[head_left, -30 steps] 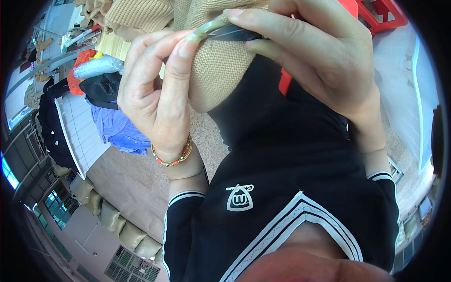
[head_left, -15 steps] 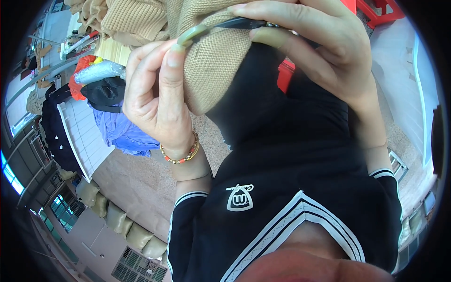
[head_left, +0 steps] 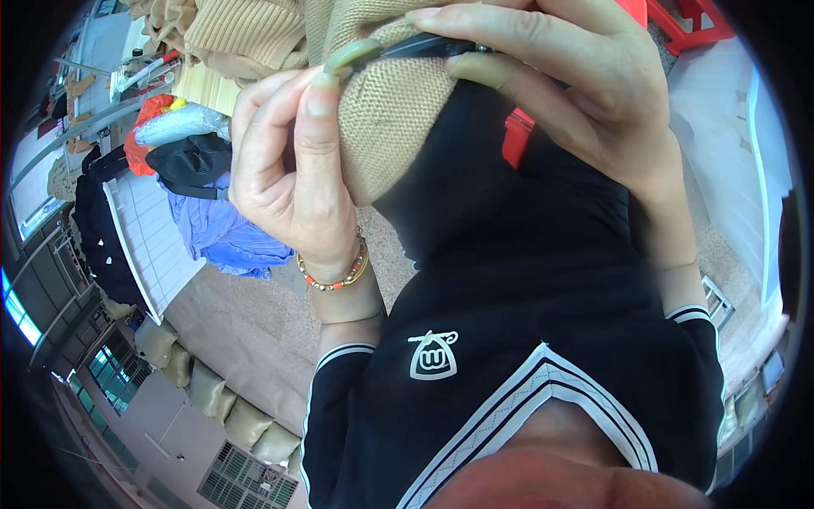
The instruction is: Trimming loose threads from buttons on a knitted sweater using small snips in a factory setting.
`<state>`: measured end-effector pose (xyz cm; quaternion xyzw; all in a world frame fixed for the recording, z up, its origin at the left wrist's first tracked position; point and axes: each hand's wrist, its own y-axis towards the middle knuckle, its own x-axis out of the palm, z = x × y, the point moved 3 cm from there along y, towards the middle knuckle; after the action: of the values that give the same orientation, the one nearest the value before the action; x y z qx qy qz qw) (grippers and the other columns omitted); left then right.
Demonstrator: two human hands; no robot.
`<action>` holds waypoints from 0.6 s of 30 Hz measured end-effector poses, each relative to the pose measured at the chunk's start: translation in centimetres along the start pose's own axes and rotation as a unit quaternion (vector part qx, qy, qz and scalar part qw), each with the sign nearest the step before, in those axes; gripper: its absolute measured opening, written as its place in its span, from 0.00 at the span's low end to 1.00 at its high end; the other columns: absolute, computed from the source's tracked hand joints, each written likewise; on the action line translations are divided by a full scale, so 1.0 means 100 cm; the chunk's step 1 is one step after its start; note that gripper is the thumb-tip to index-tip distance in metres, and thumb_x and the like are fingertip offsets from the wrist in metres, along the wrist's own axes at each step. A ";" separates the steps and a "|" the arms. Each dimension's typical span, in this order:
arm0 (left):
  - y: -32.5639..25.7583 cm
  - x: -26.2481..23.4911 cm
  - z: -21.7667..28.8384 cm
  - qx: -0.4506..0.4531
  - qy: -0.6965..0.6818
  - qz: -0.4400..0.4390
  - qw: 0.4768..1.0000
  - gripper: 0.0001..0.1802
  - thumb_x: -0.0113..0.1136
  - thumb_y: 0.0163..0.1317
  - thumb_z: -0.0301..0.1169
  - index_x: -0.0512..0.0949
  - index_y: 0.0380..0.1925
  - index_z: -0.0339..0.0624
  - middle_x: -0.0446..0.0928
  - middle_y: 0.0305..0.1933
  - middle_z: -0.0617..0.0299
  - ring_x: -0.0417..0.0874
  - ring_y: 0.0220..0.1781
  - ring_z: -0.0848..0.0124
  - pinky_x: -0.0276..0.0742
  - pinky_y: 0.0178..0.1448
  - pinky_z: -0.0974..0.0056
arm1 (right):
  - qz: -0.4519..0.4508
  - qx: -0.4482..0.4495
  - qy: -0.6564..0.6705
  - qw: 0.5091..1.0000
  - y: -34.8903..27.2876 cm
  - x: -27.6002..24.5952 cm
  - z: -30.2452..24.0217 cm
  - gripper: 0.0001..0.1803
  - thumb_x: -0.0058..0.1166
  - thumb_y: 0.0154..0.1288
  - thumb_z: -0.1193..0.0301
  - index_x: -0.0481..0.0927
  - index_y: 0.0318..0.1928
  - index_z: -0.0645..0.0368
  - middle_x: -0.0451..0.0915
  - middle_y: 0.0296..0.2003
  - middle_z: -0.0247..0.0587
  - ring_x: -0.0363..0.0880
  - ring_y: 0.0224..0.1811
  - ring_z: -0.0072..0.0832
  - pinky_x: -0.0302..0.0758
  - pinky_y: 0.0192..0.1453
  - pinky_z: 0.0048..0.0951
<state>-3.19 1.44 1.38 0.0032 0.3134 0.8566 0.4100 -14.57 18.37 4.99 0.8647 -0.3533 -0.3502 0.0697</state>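
Pinched tight, the left hand [head_left: 292, 174] grips the beige knit fabric [head_left: 394, 119] between thumb and fingers. Right hand [head_left: 560, 85] clamps a dark tool [head_left: 424, 47] just above it, pressed onto the knit's top edge.

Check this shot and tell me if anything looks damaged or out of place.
Nothing stands out. The left hand and right hand pinch a dark, green-tipped tool against the beige knit; the knit shows no tear where visible. Clothes lie piled on the white table at left.
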 end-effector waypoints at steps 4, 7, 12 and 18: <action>0.002 0.002 0.000 0.000 -0.005 -0.011 1.000 0.05 0.62 0.60 0.20 0.82 0.35 0.30 0.79 0.36 0.58 0.77 0.37 0.76 0.70 0.44 0.74 | 0.022 -0.020 -0.067 0.997 0.002 -0.001 -0.004 0.14 0.68 0.51 0.75 0.84 0.40 0.59 0.72 0.26 0.33 0.74 0.26 0.25 0.71 0.27 0.24; 0.002 0.003 0.000 0.002 -0.008 -0.003 1.000 0.05 0.62 0.60 0.21 0.82 0.36 0.30 0.78 0.35 0.58 0.76 0.37 0.76 0.70 0.44 0.74 | 0.017 -0.037 -0.075 0.996 0.002 0.000 -0.003 0.14 0.68 0.50 0.76 0.85 0.40 0.58 0.71 0.26 0.32 0.74 0.26 0.25 0.70 0.27 0.23; 0.003 0.004 0.001 0.003 -0.004 0.000 1.000 0.05 0.62 0.60 0.21 0.83 0.36 0.30 0.78 0.35 0.59 0.76 0.36 0.76 0.70 0.43 0.75 | 0.005 -0.035 -0.046 0.998 0.003 -0.001 0.000 0.15 0.68 0.49 0.76 0.85 0.41 0.58 0.71 0.26 0.32 0.74 0.26 0.25 0.70 0.27 0.23; 0.004 0.003 0.000 0.010 0.001 0.000 1.000 0.05 0.63 0.59 0.21 0.83 0.36 0.31 0.78 0.34 0.59 0.76 0.35 0.76 0.69 0.42 0.75 | 0.001 -0.048 -0.044 0.998 0.006 0.001 0.000 0.15 0.68 0.49 0.76 0.85 0.41 0.57 0.71 0.26 0.32 0.74 0.26 0.24 0.70 0.26 0.22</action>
<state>-3.64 1.52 1.52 0.0062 0.3221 0.8536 0.4095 -14.82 17.81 5.16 0.8438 -0.3394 -0.4047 0.0955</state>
